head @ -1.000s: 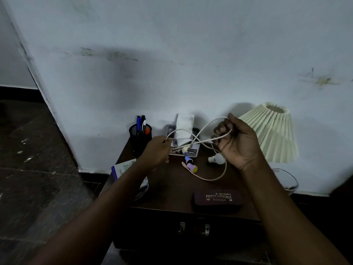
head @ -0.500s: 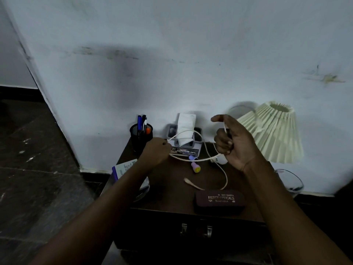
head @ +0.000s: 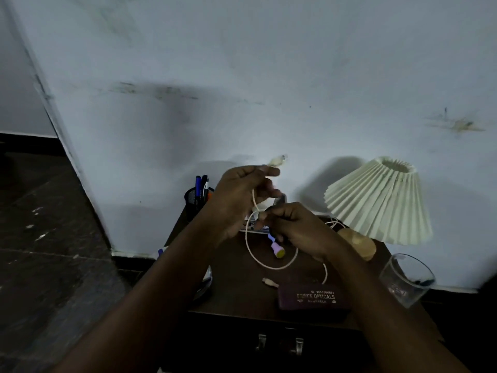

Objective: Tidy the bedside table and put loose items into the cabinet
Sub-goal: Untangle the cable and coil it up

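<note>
Reaching from the lower frame, both forearms meet at centre above the tabletop (head: 236, 286). Things behind the hands are hidden. The blurred left hand (head: 239, 203) pinches the white cable (head: 271, 268) near its raised plug; the right hand (head: 298, 230) curls round it lower. Its loop sags onto the tabletop near the spectacle case (head: 313, 300).

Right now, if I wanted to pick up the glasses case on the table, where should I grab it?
Probably across its middle, from above at the front. The glasses case lies flat, its long side along the front edge of the bedside table, so thumb and fingers span the narrow width. The white cable ends just behind its left end; avoid reaching from there.
</note>
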`<state>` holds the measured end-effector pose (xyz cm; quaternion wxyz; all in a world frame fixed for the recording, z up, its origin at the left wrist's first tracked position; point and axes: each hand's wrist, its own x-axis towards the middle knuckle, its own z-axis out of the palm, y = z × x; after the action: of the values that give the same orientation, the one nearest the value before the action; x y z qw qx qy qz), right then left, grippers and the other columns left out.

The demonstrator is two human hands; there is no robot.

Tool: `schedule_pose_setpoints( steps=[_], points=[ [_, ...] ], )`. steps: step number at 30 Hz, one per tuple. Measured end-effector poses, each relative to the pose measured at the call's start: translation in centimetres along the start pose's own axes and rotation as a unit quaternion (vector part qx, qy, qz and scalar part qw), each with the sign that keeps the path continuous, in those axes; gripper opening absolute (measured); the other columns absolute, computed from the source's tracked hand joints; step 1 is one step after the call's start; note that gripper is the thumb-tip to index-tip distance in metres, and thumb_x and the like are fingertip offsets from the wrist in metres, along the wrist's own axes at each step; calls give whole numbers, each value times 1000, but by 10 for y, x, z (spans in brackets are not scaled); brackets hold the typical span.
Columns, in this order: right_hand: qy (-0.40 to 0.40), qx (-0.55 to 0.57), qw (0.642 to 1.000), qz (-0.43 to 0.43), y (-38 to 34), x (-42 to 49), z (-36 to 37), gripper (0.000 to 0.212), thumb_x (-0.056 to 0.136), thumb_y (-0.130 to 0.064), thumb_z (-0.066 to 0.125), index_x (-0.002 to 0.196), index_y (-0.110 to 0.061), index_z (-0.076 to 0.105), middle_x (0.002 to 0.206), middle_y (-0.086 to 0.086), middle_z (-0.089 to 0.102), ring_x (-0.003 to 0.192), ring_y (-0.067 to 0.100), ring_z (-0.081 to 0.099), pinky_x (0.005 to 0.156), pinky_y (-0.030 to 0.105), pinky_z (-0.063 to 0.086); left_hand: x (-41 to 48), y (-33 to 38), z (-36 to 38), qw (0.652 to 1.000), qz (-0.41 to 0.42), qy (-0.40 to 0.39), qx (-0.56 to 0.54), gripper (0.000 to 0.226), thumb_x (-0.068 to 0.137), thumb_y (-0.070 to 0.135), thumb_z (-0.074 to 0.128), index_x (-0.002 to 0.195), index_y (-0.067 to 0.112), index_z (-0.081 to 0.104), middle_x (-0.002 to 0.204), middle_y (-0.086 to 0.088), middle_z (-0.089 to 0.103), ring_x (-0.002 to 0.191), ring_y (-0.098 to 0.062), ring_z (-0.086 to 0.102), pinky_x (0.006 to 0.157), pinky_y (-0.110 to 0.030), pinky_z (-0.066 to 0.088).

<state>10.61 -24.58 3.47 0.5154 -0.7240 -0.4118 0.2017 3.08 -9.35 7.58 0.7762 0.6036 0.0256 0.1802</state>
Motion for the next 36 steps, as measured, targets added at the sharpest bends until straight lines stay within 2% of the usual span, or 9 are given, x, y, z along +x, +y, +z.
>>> schedule_pose_setpoints(
  steps=[4, 9, 12, 14, 17, 20, 26, 31, 36],
  points=[
    [-25, 25, 999, 0, 5, -1, -11, 24, 104, -27, 61, 97, -14, 80, 74, 23, 60, 64, 22, 50, 63, 33, 42, 1, 20, -16, 962, -43, 47, -265, 29, 110, 22, 42, 88, 11, 57, 56, 4, 40, 42, -7, 39, 53, -25, 51],
    [-107, 151, 982, 34, 16, -16, -47, 23, 102, -12, 56, 110, 3, 72, 89, 14, 70, 80, 19, 66, 78, 26, 53, -3, 32, -47, 948, -71, -46, -307, 30, 106, 26, 41, 85, 13, 56, 57, 7, 36, 43, -7, 27, 45, -22, 29],
    [25, 89, 995, 24, 7, -10, -44, 21, 107, -11, 53, 96, -5, 71, 77, 9, 67, 67, 21, 65, 65, 30, 52, -7, 27, -46, 944, -117, -138, -275, 32, 107, 26, 40, 90, 10, 61, 60, 3, 51, 47, -9, 48, 54, -25, 49],
    [158, 20, 987, -4, -4, -2, -34, 24, 106, -12, 55, 87, -10, 70, 67, 3, 65, 52, 21, 62, 50, 29, 46, -8, 18, -41, 947, -136, -181, -229, 35, 106, 26, 45, 93, 4, 70, 76, -8, 72, 72, -23, 74, 80, -38, 63],
    [284, -95, 952, -60, -16, 5, -20, 20, 102, -22, 62, 85, -16, 72, 65, -1, 69, 48, 16, 64, 45, 26, 46, -10, 5, -29, 959, -147, -201, -136, 41, 105, 27, 48, 101, 0, 78, 113, -26, 75, 114, -39, 72, 103, -45, 57],
    [322, -123, 935, -78, -26, 5, -13, 25, 97, -35, 67, 77, -21, 69, 64, -2, 67, 56, 9, 63, 57, 29, 51, -11, -5, -16, 972, -148, -156, -96, 39, 102, 29, 51, 109, -1, 76, 122, -26, 72, 117, -35, 71, 103, -41, 57],
    [271, -53, 958, -75, -36, 0, -5, 19, 99, -22, 68, 84, -17, 79, 72, -7, 75, 68, 10, 70, 64, 28, 54, -10, -14, -11, 992, -105, -64, -16, 27, 104, 21, 54, 107, 6, 76, 113, -15, 78, 110, -26, 75, 97, -37, 57],
    [84, 284, 955, -12, -33, -1, 17, 30, 104, -2, 54, 110, -18, 79, 86, 5, 74, 48, 11, 54, 42, 23, 44, -6, -13, -19, 995, -61, -26, -79, 32, 105, 22, 50, 123, 6, 71, 114, -7, 78, 103, -19, 72, 89, -32, 60],
    [-49, 128, 991, -2, -10, 1, 12, 24, 100, -23, 64, 120, -24, 77, 89, 7, 76, 55, 10, 57, 52, 25, 46, 1, 7, -36, 951, -52, -54, -301, 39, 99, 27, 53, 126, 7, 73, 137, -13, 69, 120, -27, 70, 104, -42, 56]
  ],
)
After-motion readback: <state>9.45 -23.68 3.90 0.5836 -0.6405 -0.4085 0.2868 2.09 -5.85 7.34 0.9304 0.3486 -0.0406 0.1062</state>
